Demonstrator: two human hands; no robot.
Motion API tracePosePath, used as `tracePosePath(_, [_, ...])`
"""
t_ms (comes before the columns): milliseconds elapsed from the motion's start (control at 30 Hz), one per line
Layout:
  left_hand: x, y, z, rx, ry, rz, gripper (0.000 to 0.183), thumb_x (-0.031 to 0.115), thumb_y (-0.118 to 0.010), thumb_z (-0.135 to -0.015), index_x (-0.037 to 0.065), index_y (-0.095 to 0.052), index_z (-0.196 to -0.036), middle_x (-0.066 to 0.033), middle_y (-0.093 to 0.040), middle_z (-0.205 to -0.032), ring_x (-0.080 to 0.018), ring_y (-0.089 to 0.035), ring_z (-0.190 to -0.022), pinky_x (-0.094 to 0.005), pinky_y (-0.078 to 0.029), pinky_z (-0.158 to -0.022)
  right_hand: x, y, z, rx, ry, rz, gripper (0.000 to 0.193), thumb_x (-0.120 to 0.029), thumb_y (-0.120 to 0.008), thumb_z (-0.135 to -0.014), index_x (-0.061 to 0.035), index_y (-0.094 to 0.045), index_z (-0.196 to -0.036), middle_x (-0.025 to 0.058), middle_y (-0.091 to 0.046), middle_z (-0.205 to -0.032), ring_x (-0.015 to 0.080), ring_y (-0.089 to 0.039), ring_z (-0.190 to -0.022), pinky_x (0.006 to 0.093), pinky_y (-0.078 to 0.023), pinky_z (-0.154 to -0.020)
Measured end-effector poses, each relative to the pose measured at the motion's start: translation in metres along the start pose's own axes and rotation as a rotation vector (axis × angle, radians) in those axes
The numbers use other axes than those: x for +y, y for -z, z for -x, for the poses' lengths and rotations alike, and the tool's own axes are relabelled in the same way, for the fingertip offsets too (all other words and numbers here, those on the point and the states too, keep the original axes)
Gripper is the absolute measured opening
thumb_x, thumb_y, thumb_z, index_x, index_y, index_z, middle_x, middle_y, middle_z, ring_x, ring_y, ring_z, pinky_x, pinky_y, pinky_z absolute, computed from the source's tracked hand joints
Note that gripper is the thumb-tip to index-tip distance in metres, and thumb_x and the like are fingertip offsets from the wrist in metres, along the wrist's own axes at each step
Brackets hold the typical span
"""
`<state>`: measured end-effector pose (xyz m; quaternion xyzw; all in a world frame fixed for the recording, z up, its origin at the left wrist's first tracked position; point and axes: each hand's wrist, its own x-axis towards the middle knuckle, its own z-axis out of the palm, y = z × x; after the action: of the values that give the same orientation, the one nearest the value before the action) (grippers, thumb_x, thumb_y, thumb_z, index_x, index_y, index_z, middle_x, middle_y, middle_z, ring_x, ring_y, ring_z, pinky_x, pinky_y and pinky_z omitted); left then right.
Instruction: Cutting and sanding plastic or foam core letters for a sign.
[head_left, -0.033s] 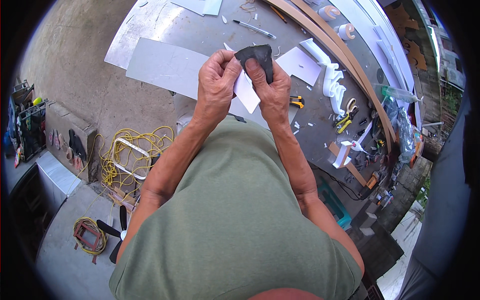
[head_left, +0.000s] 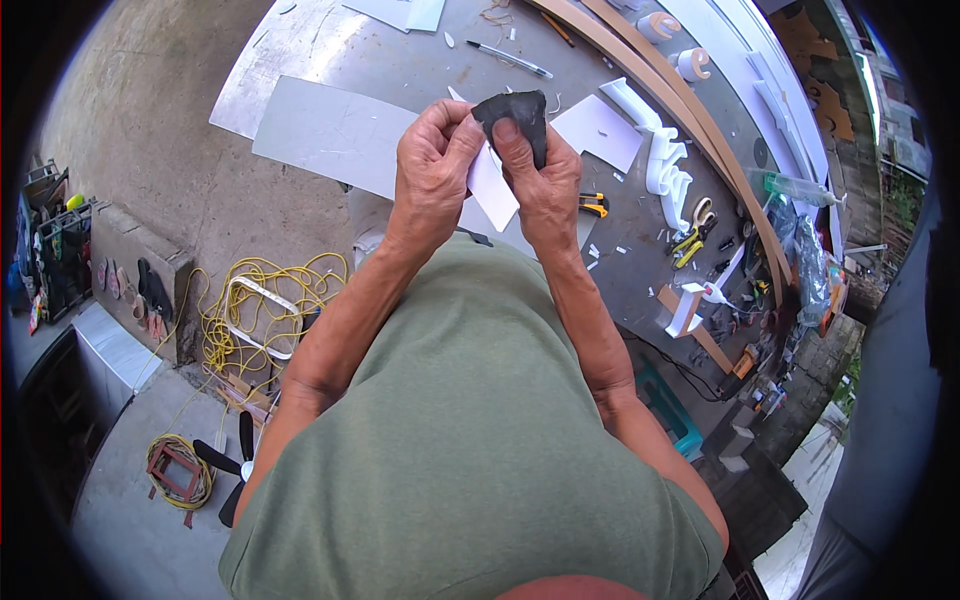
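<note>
Between my two hands, over the near edge of the table, is a narrow white board piece (head_left: 491,194) with a slanted lower end. My left hand (head_left: 430,165) is closed, pinching the piece's left edge between thumb and bent fingers. My right hand (head_left: 550,195) is closed around a folded black sheet of sandpaper (head_left: 522,104), its thumb pressing the sheet down beside the white piece. The sandpaper covers the piece's upper part, and the right fingers are mostly hidden beneath it. Just right of that hand lies a yellow and black utility knife (head_left: 594,204).
The metal table (head_left: 480,95) carries a grey panel (head_left: 335,130), a pen (head_left: 508,58), a white board (head_left: 603,132), white curled strips (head_left: 665,170), scissors (head_left: 703,212) and long brown strips (head_left: 690,100). A yellow cord (head_left: 260,300) lies tangled on the floor at left, near a fan (head_left: 240,465).
The white piece's lower tip has dipped slightly, and the sandpaper has shifted a touch to the right. Both hands keep their grip.
</note>
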<state>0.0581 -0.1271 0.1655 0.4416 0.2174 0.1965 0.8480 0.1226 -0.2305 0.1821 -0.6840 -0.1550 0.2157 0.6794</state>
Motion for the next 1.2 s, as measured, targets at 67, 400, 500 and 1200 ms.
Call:
tracePosePath(67, [0.005, -0.003, 0.0, 0.002, -0.009, 0.017, 0.015, 0.014, -0.058, -0.103, -0.001, -0.062, -0.108, -0.0003, -0.064, -0.088, -0.0034, -0.059, -0.072, -0.0186, -0.05, -0.06, -0.004, -0.001, -0.001, -0.027, -0.057, -0.059, 0.038, -0.042, -0.068, -0.097, -0.0036, -0.071, -0.092, -0.0082, -0.048, -0.063, 0.0034, -0.039, -0.058, 0.0228, -0.031, -0.051])
tracePosePath(400, [0.022, 0.004, -0.002, -0.042, -0.124, -0.018, 0.017, 0.017, -0.061, -0.102, 0.002, -0.065, -0.108, 0.0012, -0.065, -0.088, -0.0016, -0.056, -0.071, -0.0166, -0.047, -0.061, 0.032, 0.031, 0.009, 0.001, -0.287, -0.32, 0.036, -0.041, -0.067, -0.097, -0.0077, -0.058, -0.086, -0.0086, -0.041, -0.06, 0.0014, -0.032, -0.047, 0.0217, -0.024, -0.04])
tracePosePath(500, [0.02, 0.002, -0.003, -0.041, -0.097, -0.063, 0.017, 0.016, -0.06, -0.103, 0.001, -0.065, -0.109, 0.0014, -0.065, -0.091, -0.0013, -0.057, -0.076, -0.0167, -0.049, -0.066, 0.009, 0.027, 0.002, -0.054, -0.18, -0.281, 0.038, -0.041, -0.064, -0.099, -0.005, -0.058, -0.087, -0.0048, -0.04, -0.059, 0.0033, -0.033, -0.046, 0.0216, -0.025, -0.041])
tracePosePath(1200, [0.007, -0.005, -0.003, 0.009, 0.052, 0.115, 0.02, 0.02, -0.062, -0.102, 0.001, -0.062, -0.108, 0.0002, -0.064, -0.082, -0.0051, -0.054, -0.064, -0.0204, -0.045, -0.056, 0.002, -0.001, -0.003, -0.04, 0.181, 0.157, 0.036, -0.039, -0.066, -0.098, -0.0028, -0.07, -0.1, -0.0011, -0.058, -0.06, 0.0073, -0.047, -0.054, 0.0266, -0.041, -0.051])
